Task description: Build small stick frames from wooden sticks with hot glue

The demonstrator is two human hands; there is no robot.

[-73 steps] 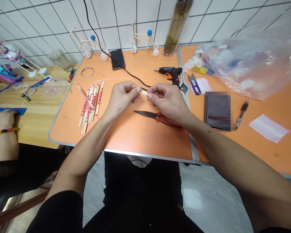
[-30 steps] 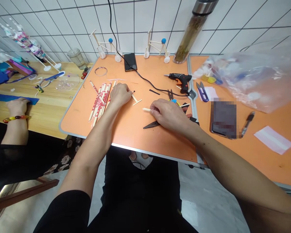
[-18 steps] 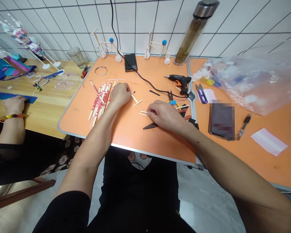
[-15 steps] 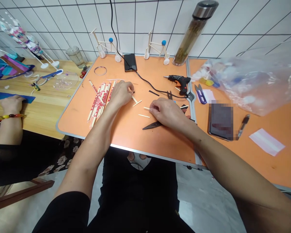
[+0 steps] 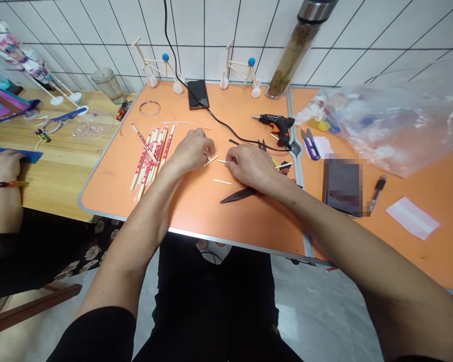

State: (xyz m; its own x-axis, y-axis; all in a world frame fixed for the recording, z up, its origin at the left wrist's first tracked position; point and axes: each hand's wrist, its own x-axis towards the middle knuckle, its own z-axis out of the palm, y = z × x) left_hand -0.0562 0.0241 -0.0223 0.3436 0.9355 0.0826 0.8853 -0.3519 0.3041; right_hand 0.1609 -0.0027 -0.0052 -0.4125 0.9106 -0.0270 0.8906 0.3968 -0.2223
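Note:
My left hand [image 5: 194,151] is closed on a small T-shaped piece of joined wooden sticks [image 5: 210,161], just right of a bundle of chopsticks in red-and-white wrappers [image 5: 151,157]. My right hand [image 5: 248,165] pinches a short wooden stick [image 5: 222,161], its tip pointing left at the T-piece with a small gap between. Another short cut stick [image 5: 222,181] lies on the orange table [image 5: 196,211] below them. Dark pliers [image 5: 237,195] lie partly under my right hand and wrist.
A black glue gun [image 5: 277,125] with a cord lies behind my right hand. Two stick bicycle models [image 5: 156,68] [image 5: 238,69] stand at the wall beside a phone [image 5: 198,94] and a tall tea bottle [image 5: 296,55]. Purple snips [image 5: 310,145] lie rightward. Another person's hand [image 5: 2,166] rests at far left.
My right hand has moved slightly left and up with its stick, toward the T-piece. My left hand has turned a little, tilting the T-piece. The whole view has shifted slightly.

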